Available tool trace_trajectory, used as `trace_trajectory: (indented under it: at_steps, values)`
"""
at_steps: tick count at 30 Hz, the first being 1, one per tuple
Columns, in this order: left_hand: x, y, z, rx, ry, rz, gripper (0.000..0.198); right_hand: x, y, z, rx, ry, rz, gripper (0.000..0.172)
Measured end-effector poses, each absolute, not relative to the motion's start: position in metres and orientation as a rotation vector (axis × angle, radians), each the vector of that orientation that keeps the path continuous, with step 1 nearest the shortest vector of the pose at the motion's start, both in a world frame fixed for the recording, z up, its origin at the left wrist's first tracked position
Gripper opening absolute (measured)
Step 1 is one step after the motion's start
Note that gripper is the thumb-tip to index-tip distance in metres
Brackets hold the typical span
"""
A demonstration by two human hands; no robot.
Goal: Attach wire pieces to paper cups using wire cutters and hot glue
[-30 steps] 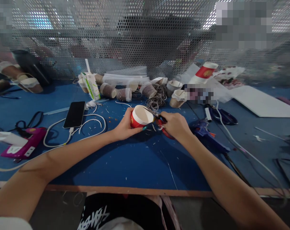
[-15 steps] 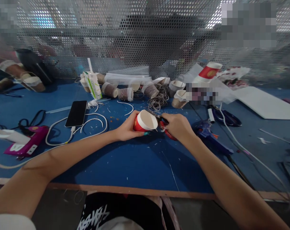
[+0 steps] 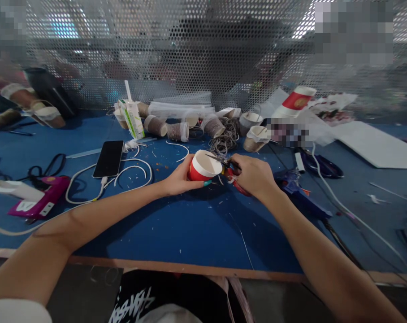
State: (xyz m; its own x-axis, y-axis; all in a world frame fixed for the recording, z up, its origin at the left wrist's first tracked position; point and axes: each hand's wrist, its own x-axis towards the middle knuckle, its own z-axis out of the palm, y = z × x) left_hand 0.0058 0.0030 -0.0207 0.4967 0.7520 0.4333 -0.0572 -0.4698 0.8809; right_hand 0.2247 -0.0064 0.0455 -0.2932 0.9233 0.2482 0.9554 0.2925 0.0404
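One paper cup (image 3: 204,170): red below a white band, at the middle of the person's reach, apparently held just above the worktop (image 3: 176,229); whether its base touches cannot be told.
Left hand (image 3: 180,180): gripping the cup from its left side, thumb along the near wall, the other fingers mostly hidden behind it.
Right hand (image 3: 255,175): closed around the handles of a pair of scissors (image 3: 227,164), to the right of the cup.
Blades: reaching leftward across the rim at its far right part, seemingly over the opening; how widely they are parted is too small to tell.
Rim so far: some trimming seems done, judging by the fairly plain edge; a curled white strip (image 3: 187,148) lies beyond the cup, though its source cannot be told.
Rim remaining: the blades at the edge suggest cutting is unfinished there; how much is left does not show.
Cup wall: red paper, bare where visible, unlike the wrapped cup (image 3: 177,132) lying behind it, which seems bound in cord.
Cup mouth: facing upward and tipped to the right, toward the scissors.
Cup long axis: slanting from the base, near the left palm, up and rightward to the mouth; neither upright nor lying flat.
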Motion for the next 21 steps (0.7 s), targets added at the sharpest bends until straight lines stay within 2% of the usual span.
trace_trajectory:
  at_steps: [21]
  values:
    - [0.0028, 0.0012, -0.0177, 1.785, 0.519, 1.000, 0.079, 0.2246, -0.0072, 0.0490, -1.787, -2.464, -0.227, 0.022]
